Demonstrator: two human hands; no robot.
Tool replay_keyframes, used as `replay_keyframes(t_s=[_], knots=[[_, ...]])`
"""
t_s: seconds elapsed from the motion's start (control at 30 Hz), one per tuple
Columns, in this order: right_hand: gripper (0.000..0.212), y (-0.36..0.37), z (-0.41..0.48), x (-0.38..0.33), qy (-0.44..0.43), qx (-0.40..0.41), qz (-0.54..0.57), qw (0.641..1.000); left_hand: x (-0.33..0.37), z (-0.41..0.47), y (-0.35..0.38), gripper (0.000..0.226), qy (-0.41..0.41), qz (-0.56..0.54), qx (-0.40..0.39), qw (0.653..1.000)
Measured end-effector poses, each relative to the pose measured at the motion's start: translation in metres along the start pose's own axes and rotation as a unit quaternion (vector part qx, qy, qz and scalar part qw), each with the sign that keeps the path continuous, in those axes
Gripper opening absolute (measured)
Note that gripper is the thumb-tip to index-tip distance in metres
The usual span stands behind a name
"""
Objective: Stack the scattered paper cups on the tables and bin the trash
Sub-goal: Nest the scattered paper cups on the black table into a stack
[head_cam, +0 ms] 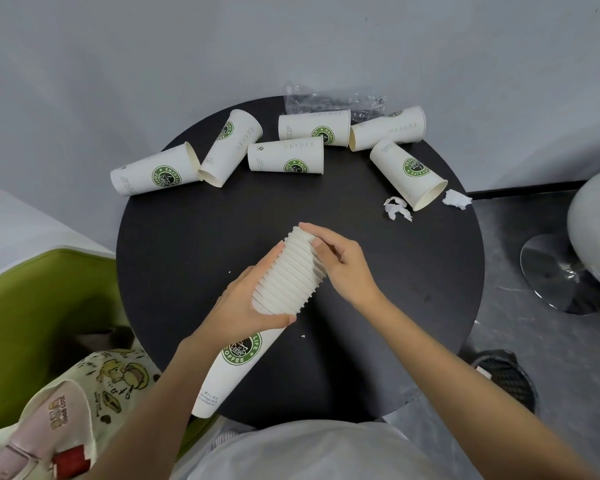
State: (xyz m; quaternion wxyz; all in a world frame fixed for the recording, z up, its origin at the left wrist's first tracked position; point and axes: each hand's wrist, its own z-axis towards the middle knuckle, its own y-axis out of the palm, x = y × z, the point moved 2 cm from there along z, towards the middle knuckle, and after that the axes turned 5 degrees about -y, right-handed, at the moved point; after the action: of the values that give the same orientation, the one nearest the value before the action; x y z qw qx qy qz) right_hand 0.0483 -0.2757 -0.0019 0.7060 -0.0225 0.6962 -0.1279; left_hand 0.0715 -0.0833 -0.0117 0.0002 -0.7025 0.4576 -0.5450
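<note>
1. While both hands hold it over the middle of the round black table (205, 220), the stack of nested white paper cups (284, 271) slants from the lower centre of the frame up toward the centre. Its ribbed rims are uppermost, and a green coffee logo shows on the outermost cup.
2. The left hand (243, 303) wraps round the stack's middle from the left, with the thumb laid across the lowest rims and the fingers curled behind.
3. The right hand (343, 261) grips the stack's upper end, its fingers curled over the topmost rims.
4. Six loose white paper cups with the same green logo lie on their sides in an arc across the upper part of the table.
   - The leftmost cup (153, 174) juts past the table's edge at the upper left, its mouth just beside the second cup (229, 147).
   - The third cup (284, 157) and the fourth cup (314, 128) lie crosswise near the top centre.
   - The fifth cup (387, 128) has its mouth against the fourth.
   - The sixth cup (407, 173) points its mouth toward the lower right.
5. A crumpled clear plastic wrapper (329, 102) sits at the table's top edge, behind the cups.
6. One torn white paper scrap (397, 207) lies just left of the sixth cup's mouth, and another paper scrap (457, 199) lies just right of it at the table's rim.
7. A green upholstered chair (32, 306) fills the lower left and holds a cream printed cloth bag (101, 393).
8. A black mesh waste bin (503, 375) stands on the floor at the lower right, and a white seat on a chrome disc base (551, 271) stands at the right edge.
</note>
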Motion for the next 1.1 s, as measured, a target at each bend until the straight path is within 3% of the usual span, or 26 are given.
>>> replay_keyframes(t_s=[0.3,0.6,1.1], knots=[[0.030,0.010,0.014,0.001,0.013,0.003,0.022,1.000,-0.001,0.006,-0.010,0.109,-0.006,0.005,0.010,1.000],[0.030,0.004,0.044,0.009,0.028,0.081,0.071,0.994,-0.004,0.016,-0.019,0.108,-0.019,-0.011,0.015,1.000],[0.029,-0.013,0.123,0.052,0.058,0.146,0.041,0.987,-0.015,0.064,-0.047,0.109,-0.034,-0.031,0.023,0.999]])
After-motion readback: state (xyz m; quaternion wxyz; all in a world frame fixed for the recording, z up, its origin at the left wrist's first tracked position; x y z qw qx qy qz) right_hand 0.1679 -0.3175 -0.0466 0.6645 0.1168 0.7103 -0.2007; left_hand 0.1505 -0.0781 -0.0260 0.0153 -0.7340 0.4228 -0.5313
